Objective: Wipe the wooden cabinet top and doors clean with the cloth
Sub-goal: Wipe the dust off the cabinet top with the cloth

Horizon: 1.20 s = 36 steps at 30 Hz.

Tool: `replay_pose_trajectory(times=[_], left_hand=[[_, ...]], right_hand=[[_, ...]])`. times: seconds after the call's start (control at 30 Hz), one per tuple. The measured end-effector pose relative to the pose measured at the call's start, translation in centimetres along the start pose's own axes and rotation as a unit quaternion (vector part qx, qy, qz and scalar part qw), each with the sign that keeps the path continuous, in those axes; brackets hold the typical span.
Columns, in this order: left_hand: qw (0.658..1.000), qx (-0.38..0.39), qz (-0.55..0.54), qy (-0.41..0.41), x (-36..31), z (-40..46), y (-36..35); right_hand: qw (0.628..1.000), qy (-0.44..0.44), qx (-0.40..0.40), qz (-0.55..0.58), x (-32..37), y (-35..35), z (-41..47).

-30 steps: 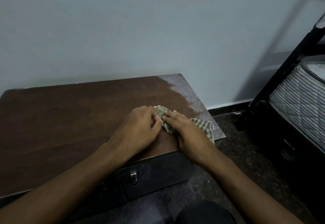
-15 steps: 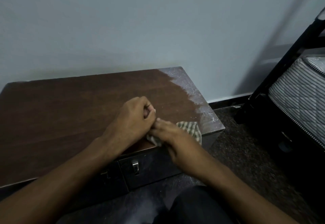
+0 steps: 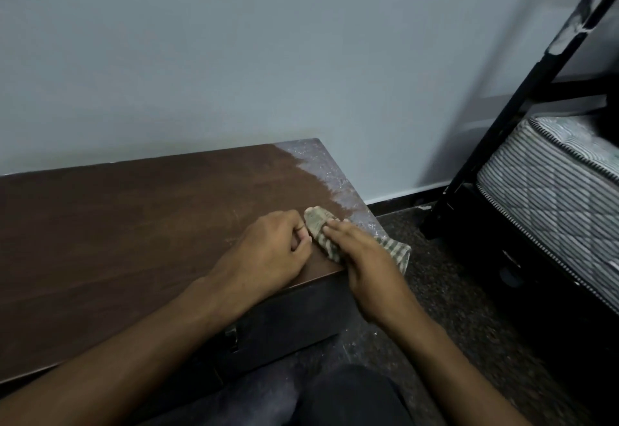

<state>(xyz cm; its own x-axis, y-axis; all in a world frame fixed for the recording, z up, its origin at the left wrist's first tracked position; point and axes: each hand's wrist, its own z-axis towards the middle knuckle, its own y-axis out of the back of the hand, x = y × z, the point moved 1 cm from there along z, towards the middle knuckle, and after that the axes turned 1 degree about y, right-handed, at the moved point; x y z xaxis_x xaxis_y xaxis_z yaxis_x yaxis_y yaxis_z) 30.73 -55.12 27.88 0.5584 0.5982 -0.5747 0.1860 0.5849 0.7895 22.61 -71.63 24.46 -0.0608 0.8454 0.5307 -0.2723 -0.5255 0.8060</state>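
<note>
So the striped cloth (image 3: 323,229) is sitting on the wooden cabinet top (image 3: 134,224), right at the cabinet's front right corner, with one end hanging off the right edge. The right hand (image 3: 365,258) is lying flat on it, fingers straight and together, pressing it down. The left hand (image 3: 271,255) is resting just beside it on the wood, fingers curled in, tips touching the cloth's edge; can't tell if it's pinching. A pale dusty strip (image 3: 330,179) is showing along the cabinet's right end.
</note>
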Motion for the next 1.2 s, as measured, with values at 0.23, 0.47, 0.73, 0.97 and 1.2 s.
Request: replay_pose_trajectory(times=[0.23, 0.47, 0.73, 0.97, 1.2], left_hand=[[1.0, -0.009, 0.001, -0.023, -1.0, 1.8, -2.3], [0.999, -0.008, 0.023, -0.035, -1.4, 3.4, -3.6], [0.999, -0.003, 0.034, -0.037, -1.3, 4.4, -4.0], [0.998, -0.009, 0.034, -0.043, -0.9, 4.5, -3.5], [0.998, -0.033, 0.041, -0.039, -0.2, 5.5, -2.5]], right_hand=[[0.999, 0.02, 0.024, -0.031, -0.4, 0.1, -0.8], [0.998, -0.014, 0.011, -0.059, -0.9, 0.6, 0.0], [0.995, -0.054, -0.023, -0.085, -2.2, 1.0, 0.9], [0.997, -0.04, -0.022, -0.067, -3.6, 1.1, 1.3], [0.997, -0.013, 0.003, -0.081, -3.0, 0.1, 5.8]])
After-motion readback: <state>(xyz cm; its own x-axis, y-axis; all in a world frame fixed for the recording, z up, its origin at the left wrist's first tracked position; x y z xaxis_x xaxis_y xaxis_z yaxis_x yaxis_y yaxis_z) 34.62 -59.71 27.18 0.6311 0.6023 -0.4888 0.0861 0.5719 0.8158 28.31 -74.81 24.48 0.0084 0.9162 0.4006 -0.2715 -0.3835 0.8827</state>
